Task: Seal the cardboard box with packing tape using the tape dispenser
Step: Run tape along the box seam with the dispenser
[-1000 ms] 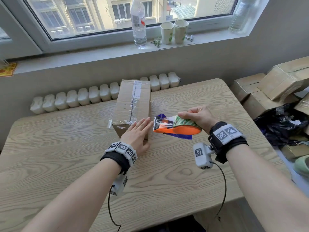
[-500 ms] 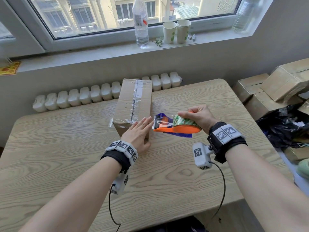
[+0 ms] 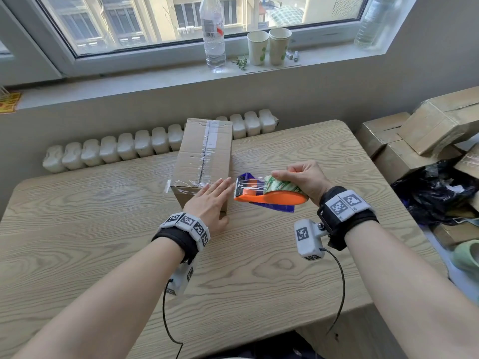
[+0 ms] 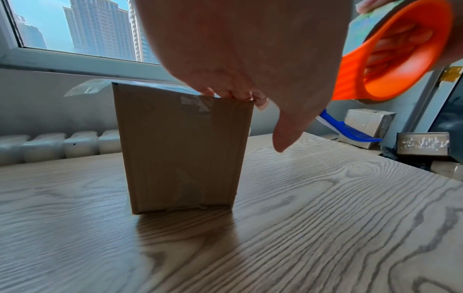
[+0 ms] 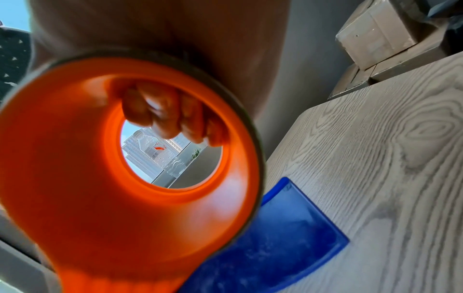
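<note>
A tall narrow cardboard box [image 3: 204, 154] stands on the wooden table [image 3: 285, 268], clear tape running along its top seam and down its near face [image 4: 183, 150]. My left hand [image 3: 207, 203] lies flat with straight fingers on the box's near top edge and right corner [image 4: 240, 95]. My right hand [image 3: 303, 180] grips the orange tape dispenser [image 3: 272, 196] just right of the box, above the table. Its toothed blade end points at the left fingertips. In the right wrist view my fingers [image 5: 165, 117] curl through the orange ring [image 5: 125, 178], with the blue flap [image 5: 275, 237] below.
A white radiator [image 3: 129, 149] runs behind the table. A water bottle [image 3: 213, 35] and two paper cups [image 3: 268, 46] stand on the windowsill. Stacked cardboard boxes [image 3: 414, 136] and a black bag [image 3: 435, 190] sit off the table's right edge.
Both hands, the box and the dispenser keep their places; only the head camera has shifted slightly.
</note>
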Motion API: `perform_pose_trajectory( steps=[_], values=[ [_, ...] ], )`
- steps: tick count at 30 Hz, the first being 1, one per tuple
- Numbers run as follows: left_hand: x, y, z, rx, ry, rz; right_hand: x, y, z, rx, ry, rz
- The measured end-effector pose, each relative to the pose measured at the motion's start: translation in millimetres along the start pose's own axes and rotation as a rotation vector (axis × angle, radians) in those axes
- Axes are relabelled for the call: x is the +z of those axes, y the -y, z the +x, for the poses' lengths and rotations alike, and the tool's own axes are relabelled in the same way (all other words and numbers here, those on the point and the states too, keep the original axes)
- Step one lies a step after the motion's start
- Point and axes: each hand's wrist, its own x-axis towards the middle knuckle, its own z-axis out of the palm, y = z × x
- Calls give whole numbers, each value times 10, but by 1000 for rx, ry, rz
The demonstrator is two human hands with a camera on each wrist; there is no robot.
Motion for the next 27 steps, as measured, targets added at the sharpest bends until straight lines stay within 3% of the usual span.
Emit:
perform_pose_trajectory(
  steps=[4,13,19,27],
  values=[
    [0,60,-64,11,0,94,-91,122,46,-9,-53,144],
    [-67,99,-52,33,-34,-156,-74,-14,104,52,-134,-178],
    [-72,265,-161,-124,-142,-199,258,-351,176,81,-35,-535],
    [32,542,-331,-324,-227,-244,606,-625,124,67,30,-805]
  ],
)
